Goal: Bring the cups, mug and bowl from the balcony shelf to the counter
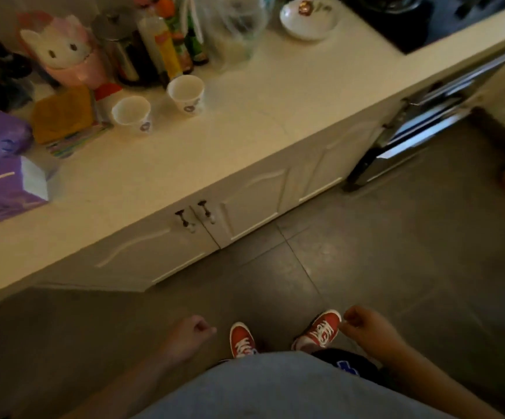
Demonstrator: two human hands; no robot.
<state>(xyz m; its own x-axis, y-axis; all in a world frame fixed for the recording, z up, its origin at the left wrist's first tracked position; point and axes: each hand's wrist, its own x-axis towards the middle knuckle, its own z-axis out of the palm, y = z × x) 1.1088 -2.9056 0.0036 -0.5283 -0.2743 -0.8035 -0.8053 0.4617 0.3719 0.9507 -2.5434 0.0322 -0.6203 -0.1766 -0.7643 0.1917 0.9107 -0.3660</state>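
Two white paper cups with a small purple print stand upright on the cream counter: one cup to the left, the other cup a little farther back and right. A white bowl with a flower pattern sits at the counter's far end beside the black hob. No mug is in view. My left hand and my right hand hang low over the floor, both curled into loose fists with nothing in them, well away from the counter.
Bottles, a metal pot, a clear plastic bag, a cat-faced pink toy, a yellow cloth and purple packs crowd the counter's back and left. White cabinet doors lie below. Grey tile floor spreads to the right.
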